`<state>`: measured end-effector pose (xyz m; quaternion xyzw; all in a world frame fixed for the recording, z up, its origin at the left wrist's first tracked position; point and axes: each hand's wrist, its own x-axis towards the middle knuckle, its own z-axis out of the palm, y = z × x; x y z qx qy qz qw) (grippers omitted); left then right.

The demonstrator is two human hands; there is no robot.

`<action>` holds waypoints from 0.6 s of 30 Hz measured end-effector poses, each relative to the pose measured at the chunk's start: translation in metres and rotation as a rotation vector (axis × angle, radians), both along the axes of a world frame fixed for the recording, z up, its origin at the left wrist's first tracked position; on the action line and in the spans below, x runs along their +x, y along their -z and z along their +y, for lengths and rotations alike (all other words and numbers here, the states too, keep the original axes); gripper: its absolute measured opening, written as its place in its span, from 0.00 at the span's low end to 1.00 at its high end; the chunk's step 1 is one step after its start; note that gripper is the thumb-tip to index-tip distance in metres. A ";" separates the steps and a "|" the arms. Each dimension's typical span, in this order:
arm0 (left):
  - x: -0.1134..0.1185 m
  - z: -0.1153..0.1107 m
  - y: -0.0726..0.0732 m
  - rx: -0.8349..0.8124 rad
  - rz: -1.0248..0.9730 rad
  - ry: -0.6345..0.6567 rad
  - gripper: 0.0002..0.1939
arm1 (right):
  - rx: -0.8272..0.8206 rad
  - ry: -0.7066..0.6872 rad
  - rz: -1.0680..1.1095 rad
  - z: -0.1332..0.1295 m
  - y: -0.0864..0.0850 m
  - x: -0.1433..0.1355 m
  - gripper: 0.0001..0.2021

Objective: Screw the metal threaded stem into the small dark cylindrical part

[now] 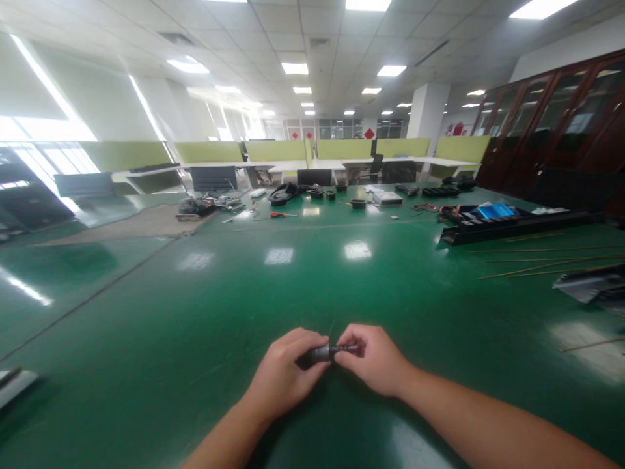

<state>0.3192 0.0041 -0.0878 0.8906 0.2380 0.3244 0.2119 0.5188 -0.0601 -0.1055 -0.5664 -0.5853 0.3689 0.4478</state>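
Observation:
Near the front of the green table (219,293), my left hand (286,368) is closed round a short dark grey cylinder (320,354). A thin dark rod with ridges (344,349) lies in line with the cylinder's right end. My right hand (378,361) pinches this rod between thumb and fingers. The rod meets the cylinder's end, but how far it goes in I cannot make out. My fingers hide part of both pieces, and their exact kind does not show.
Farther back lie a red-handled screwdriver (279,214), black headphones (283,194) and a white box (387,198). A long black tray (517,227) stands at the right, with thin rods (541,262) before it. A pale object (14,385) sits at the left edge.

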 end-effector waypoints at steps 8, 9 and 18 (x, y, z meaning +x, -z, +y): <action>0.000 0.001 0.001 0.008 -0.006 0.001 0.11 | 0.003 -0.030 -0.026 0.002 0.002 0.002 0.03; 0.000 0.001 0.000 0.008 -0.005 0.001 0.11 | 0.002 -0.030 -0.025 0.002 0.002 0.002 0.04; -0.002 0.002 0.001 0.011 -0.001 -0.003 0.11 | 0.001 -0.019 -0.033 0.001 0.003 0.002 0.04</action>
